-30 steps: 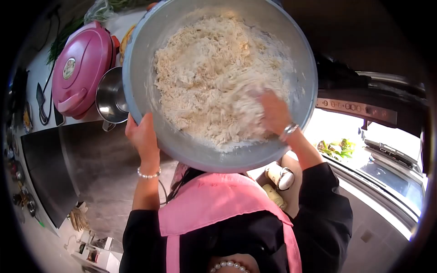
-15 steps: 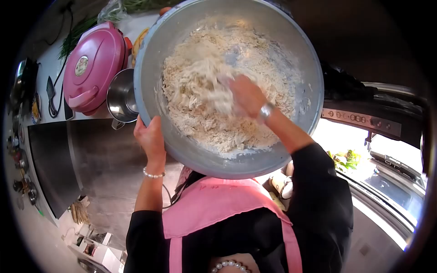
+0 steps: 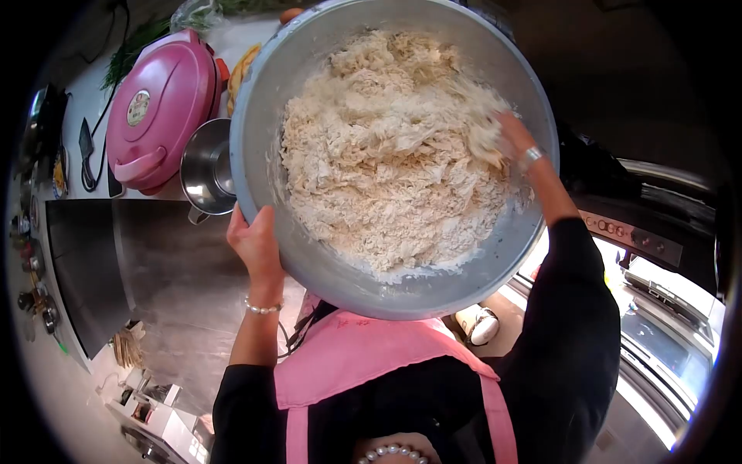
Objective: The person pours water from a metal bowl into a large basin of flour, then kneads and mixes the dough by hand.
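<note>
A large grey metal bowl [image 3: 263, 116] is held out in front of me, its inside facing up toward the camera. Shaggy, floury dough [image 3: 394, 162] fills most of its floor in loose flakes, with dry flour stuck along the walls. My left hand [image 3: 257, 243] grips the rim at the lower left, thumb on the outer edge. At the right inner wall, my right hand [image 3: 516, 138] is in the dough; motion smears its fingers and dough partly covers them.
A pink round electric griddle [image 3: 161, 112] lies on the white counter at left. Between it and the bowl stands a metal pot [image 3: 207, 170]. A stove control panel [image 3: 630, 236] shows at right, and a foot in a light shoe [image 3: 477, 325] is below the bowl.
My right hand has swept from the middle of the dough to the bowl's right wall, shifting dough upward and right. The bowl has moved slightly right and down; my left hand keeps its hold.
</note>
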Motion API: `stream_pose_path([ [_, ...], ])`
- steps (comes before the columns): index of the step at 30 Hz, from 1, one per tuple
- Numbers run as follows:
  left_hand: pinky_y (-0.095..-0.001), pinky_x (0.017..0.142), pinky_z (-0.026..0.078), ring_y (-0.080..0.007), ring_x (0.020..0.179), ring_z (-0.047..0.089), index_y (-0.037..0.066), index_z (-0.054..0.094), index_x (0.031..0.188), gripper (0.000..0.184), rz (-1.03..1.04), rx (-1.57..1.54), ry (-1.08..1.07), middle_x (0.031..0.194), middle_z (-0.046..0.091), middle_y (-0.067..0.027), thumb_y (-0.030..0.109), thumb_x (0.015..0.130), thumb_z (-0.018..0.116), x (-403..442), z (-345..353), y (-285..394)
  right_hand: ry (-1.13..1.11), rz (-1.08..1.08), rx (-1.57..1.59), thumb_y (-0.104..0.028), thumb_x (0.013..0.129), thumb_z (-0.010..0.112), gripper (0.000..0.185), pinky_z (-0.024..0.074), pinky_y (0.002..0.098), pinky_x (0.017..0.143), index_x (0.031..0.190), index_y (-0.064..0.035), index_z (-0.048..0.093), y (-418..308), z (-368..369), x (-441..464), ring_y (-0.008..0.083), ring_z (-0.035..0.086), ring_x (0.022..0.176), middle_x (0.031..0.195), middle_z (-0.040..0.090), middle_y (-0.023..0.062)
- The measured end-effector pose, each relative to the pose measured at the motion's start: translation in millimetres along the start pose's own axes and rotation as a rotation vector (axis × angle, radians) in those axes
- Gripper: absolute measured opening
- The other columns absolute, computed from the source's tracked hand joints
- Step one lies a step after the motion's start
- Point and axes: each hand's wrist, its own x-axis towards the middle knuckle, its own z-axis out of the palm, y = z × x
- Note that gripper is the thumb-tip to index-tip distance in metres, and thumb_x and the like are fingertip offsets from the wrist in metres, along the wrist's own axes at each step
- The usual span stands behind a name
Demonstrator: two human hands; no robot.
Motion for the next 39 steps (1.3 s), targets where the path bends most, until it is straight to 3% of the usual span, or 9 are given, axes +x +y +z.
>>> stream_pose_path([
  [4,-0.0187,0.057,0.035,-0.0034,0.064,0.040,-0.003,0.055,0.082,0.011,0.050,0.103,0.043,0.072,0.051,0.0035,0.001,0.073,0.050,3,3,-2,-0.034,-0.716,-0.695,-0.035,0.086,0.056,0.051,0.0519,0.0255,0.072,0.127,-0.0060,0.044,-20,11,16,0.0165,0.059,0.094,0.099,0.061,0.0138],
  [5,-0.0186,0.057,0.035,-0.0034,0.063,0.040,-0.003,0.055,0.082,0.010,0.034,0.126,0.034,0.072,0.050,0.0035,0.001,0.073,0.051,2,2,0,-0.071,-0.382,-0.324,-0.038,0.083,0.060,0.057,0.0515,0.0294,0.076,0.127,-0.0052,0.043,-60,59,-11,0.0183,0.058,0.096,0.101,0.061,0.0137],
  [10,-0.0184,0.055,0.034,-0.0031,0.062,0.039,-0.003,0.055,0.082,0.010,0.032,0.130,0.029,0.070,0.049,0.0042,0.001,0.073,0.051,0,0,3,-0.194,-0.618,-1.028,-0.018,0.076,0.053,0.031,0.0427,0.0274,0.047,0.101,0.0016,0.054,-69,222,-23,0.0163,0.048,0.049,0.059,0.052,0.0045],
  [13,-0.0183,0.055,0.034,-0.0028,0.062,0.038,-0.003,0.055,0.081,0.009,0.052,0.010,0.027,0.070,0.049,0.0046,0.001,0.073,0.051,1,0,-6,-0.388,-0.294,-0.812,-0.034,0.095,0.022,0.040,0.0314,0.0235,0.043,0.066,-0.0110,0.037,-34,205,-85,0.0099,0.031,0.046,0.054,0.030,-0.0039],
  [16,-0.0182,0.055,0.034,-0.0027,0.062,0.038,-0.002,0.054,0.080,0.008,0.053,-0.020,-0.010,0.069,0.048,0.0047,0.001,0.073,0.051,3,-4,-10,-0.386,-0.913,-1.424,-0.011,0.084,0.050,0.006,0.0407,0.0241,0.052,0.083,-0.0139,0.055,-6,158,-158,0.0124,0.045,0.056,0.062,0.047,0.0012],
  [21,-0.0184,0.053,0.033,-0.0027,0.061,0.038,-0.002,0.054,0.078,0.007,0.091,0.153,0.053,0.067,0.047,0.0051,0.001,0.072,0.052,5,-4,-14,-0.278,-1.507,-1.312,-0.013,0.082,0.051,0.030,0.0442,0.0325,0.072,0.106,-0.0284,0.061,39,166,-150,0.0194,0.051,0.080,0.082,0.055,0.0062],
  [29,-0.0181,0.053,0.032,-0.0026,0.061,0.037,-0.003,0.054,0.078,0.007,0.060,0.086,0.026,0.067,0.047,0.0052,0.000,0.071,0.052,4,-6,-10,-0.222,-0.436,-0.915,-0.028,0.081,0.061,0.038,0.0411,0.0360,0.090,0.109,-0.0035,0.058,-44,73,8,0.0221,0.052,0.102,0.107,0.057,0.0158],
  [33,-0.0183,0.053,0.031,-0.0026,0.061,0.036,-0.003,0.054,0.078,0.007,0.058,0.103,0.054,0.067,0.045,0.0050,0.000,0.072,0.051,4,0,-6,-0.215,-0.499,-0.674,-0.014,0.083,0.057,0.034,0.0360,0.0355,0.097,0.114,-0.0032,0.053,-28,-2,32,0.0227,0.045,0.118,0.122,0.053,0.0144],
  [39,-0.0185,0.052,0.030,-0.0024,0.061,0.035,-0.002,0.051,0.075,0.004,0.062,0.150,0.036,0.066,0.043,0.0051,-0.001,0.072,0.050,5,-4,-7,-0.125,-0.815,-1.058,-0.032,0.082,0.058,0.040,0.0498,0.0361,0.078,0.115,-0.0092,0.054,-78,203,3,0.0223,0.059,0.089,0.102,0.061,0.0145],
])
